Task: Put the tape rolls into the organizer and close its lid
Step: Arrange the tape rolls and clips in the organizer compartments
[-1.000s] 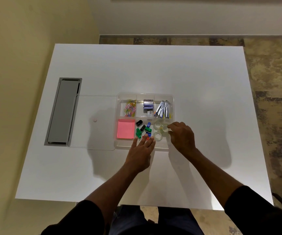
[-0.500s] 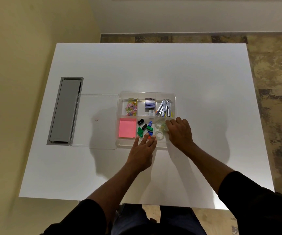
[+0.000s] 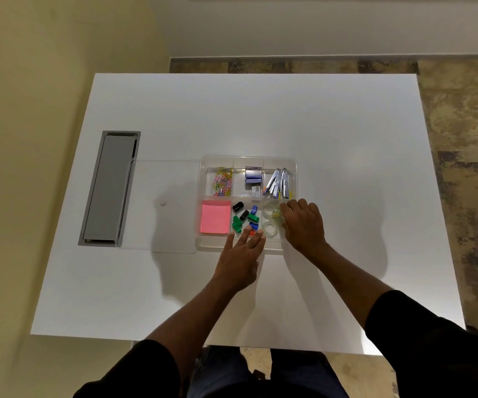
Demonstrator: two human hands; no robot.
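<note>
A clear organizer [image 3: 249,160] with several compartments sits mid-table. Its clear lid [image 3: 163,205] is slid out to the left and has a small knob. Two clear tape rolls [image 3: 269,211] [image 3: 270,228] lie in the near right compartment. My right hand [image 3: 304,222] reaches into that compartment from the right, fingertips curled on a third, partly hidden tape roll [image 3: 277,215]. My left hand [image 3: 239,261] lies flat with its fingers apart, tips resting on the organizer's near rim.
Other compartments hold pink sticky notes [image 3: 215,216], coloured paper clips [image 3: 222,182], small coloured clips [image 3: 245,218], staple boxes [image 3: 253,175] and metal tools [image 3: 278,182]. A grey cable hatch [image 3: 107,188] lies left of the lid on the white table [image 3: 260,116].
My right hand has sunk a little lower into the near right compartment with the roll. My left hand has stayed on the near rim.
</note>
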